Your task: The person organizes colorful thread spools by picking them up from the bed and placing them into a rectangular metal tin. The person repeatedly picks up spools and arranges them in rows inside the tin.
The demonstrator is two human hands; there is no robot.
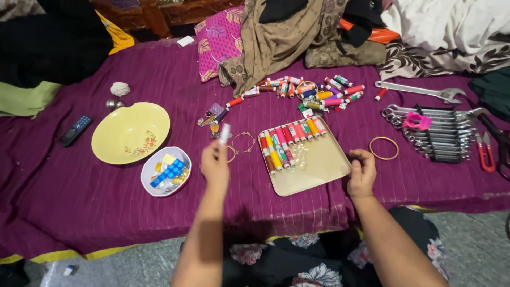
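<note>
- Two hands at work over a purple-covered bed (pixel 79 202): left hand (pixel 214 165) raised, its grip pinching a small pale thread spool (pixel 225 133) above the cloth, left of the beige tray (pixel 319 170).
- Right hand (pixel 361 172) rests at the tray's right edge, fingers curled; whether it holds anything cannot be told.
- Step judged: sorting spools into the tray's row (pixel 289 141); next calls for carrying the spool rightward to a free slot.
- Loose spool pile (pixel 313 93) beyond partly overlaps; the held spool's colour is blurred.
</note>
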